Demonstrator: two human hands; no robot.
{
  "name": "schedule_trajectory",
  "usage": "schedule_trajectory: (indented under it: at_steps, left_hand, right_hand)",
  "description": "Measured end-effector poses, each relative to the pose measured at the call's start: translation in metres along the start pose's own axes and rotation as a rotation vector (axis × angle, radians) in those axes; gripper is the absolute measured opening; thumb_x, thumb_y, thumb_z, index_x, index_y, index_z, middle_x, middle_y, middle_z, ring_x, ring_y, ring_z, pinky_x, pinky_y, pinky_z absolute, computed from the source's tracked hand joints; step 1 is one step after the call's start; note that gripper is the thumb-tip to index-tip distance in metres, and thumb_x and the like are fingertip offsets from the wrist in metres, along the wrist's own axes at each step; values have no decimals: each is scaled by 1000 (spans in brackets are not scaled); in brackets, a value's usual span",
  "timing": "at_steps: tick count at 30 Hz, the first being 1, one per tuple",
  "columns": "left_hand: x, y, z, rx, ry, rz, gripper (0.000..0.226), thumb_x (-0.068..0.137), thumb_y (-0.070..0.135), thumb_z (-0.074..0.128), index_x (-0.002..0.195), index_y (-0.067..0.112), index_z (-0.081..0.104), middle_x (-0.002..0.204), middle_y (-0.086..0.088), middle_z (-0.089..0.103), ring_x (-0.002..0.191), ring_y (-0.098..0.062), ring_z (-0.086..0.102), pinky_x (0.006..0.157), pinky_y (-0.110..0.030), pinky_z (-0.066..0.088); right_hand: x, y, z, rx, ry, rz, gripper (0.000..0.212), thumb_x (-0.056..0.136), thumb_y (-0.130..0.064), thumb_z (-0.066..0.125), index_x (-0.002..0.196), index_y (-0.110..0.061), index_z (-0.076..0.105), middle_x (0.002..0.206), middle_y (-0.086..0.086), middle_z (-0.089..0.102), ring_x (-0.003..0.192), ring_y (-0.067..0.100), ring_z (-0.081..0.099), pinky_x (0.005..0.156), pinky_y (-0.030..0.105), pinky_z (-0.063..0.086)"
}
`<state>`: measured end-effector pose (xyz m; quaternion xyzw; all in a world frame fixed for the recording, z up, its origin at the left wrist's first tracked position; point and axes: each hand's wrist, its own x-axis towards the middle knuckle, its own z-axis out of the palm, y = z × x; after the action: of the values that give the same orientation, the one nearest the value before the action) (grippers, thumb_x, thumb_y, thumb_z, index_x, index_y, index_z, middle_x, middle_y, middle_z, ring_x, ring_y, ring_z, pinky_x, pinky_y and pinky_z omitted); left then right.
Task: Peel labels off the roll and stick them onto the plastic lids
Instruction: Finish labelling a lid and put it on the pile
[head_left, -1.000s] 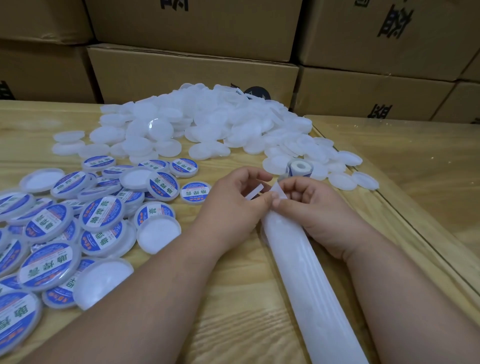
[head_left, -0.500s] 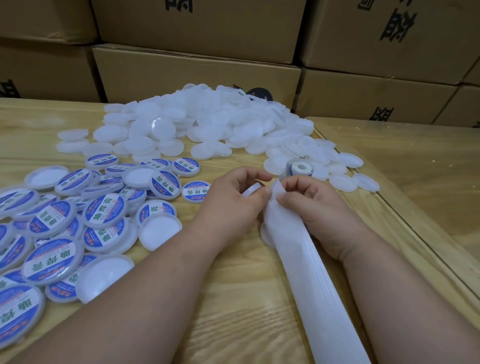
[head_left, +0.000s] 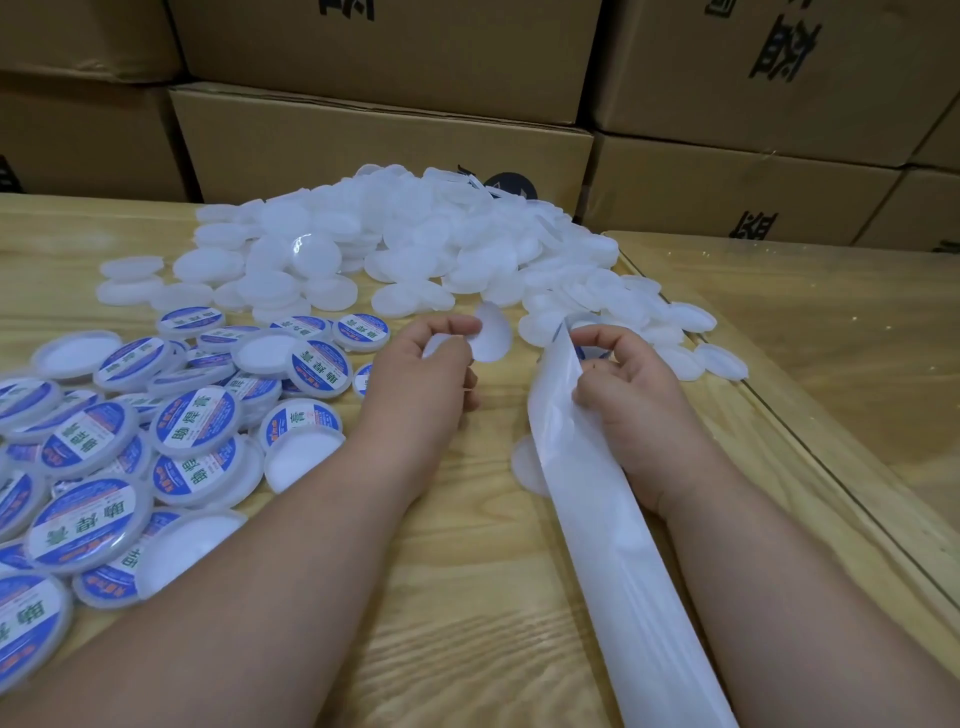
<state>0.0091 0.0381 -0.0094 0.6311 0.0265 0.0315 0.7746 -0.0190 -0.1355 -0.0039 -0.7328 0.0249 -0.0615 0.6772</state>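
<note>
My left hand (head_left: 434, 371) pinches a round label (head_left: 492, 332) between thumb and fingers, its white back facing me, lifted clear of the strip. My right hand (head_left: 631, 395) grips the white backing strip (head_left: 587, 509), which runs from the hand toward the near edge of the table. The label roll is mostly hidden behind my right hand. A blank white lid (head_left: 527, 470) lies half under the strip. A big heap of blank white lids (head_left: 415, 244) lies beyond my hands. Labelled blue-and-white lids (head_left: 197, 421) are spread at the left.
Stacked cardboard boxes (head_left: 379, 145) stand along the far edge of the wooden table (head_left: 467, 613). A second table surface (head_left: 831, 332) adjoins on the right, with a seam between them. Several lids at the left lie upside down, showing white insides.
My left hand has pulled the round label off the strip and moved it up and left. My right hand has kept its hold on the strip.
</note>
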Motion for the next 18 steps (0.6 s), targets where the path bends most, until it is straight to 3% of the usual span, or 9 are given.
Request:
schedule_trajectory:
  at_steps: [4, 8, 10, 13, 18]
  left_hand:
    - [3, 2, -2, -88, -23, -50, 27, 70, 19, 55, 70, 35, 77, 59, 7, 58, 57, -12, 55, 53, -26, 49]
    - [1, 0, -1, -9, -85, -34, 27, 71, 21, 55, 75, 35, 78, 60, 8, 60, 58, -11, 57, 55, -25, 49]
    - [1, -1, 0, 3, -106, -27, 27, 73, 21, 55, 78, 33, 79, 61, 9, 62, 58, -10, 58, 55, -24, 50]
    - [1, -1, 0, 23, -124, -23, 26, 74, 23, 57, 83, 30, 80, 64, 9, 65, 58, -11, 59, 55, -23, 50]
    - [-2, 1, 0, 23, -159, -26, 24, 72, 22, 59, 83, 25, 81, 64, 5, 64, 60, -14, 58, 55, -25, 49]
  right_hand:
    - [-2, -2, 5, -129, 142, -222, 38, 86, -1, 60, 106, -33, 64, 78, -24, 61, 64, 0, 53, 58, 11, 44]
    - [-7, -12, 10, -342, 150, -466, 41, 83, -7, 68, 101, -44, 63, 103, -29, 58, 84, 4, 56, 68, 11, 44]
    - [-11, -15, 13, -433, 82, -548, 44, 80, -11, 69, 104, -47, 61, 112, -32, 56, 104, 5, 55, 78, 10, 42]
    - [-14, -16, 15, -548, 23, -636, 51, 81, -2, 71, 109, -44, 61, 121, -26, 57, 122, 8, 48, 85, 6, 37]
    - [-13, -16, 15, -619, 85, -700, 47, 82, 2, 70, 105, -38, 63, 106, -25, 60, 108, 4, 49, 85, 4, 35]
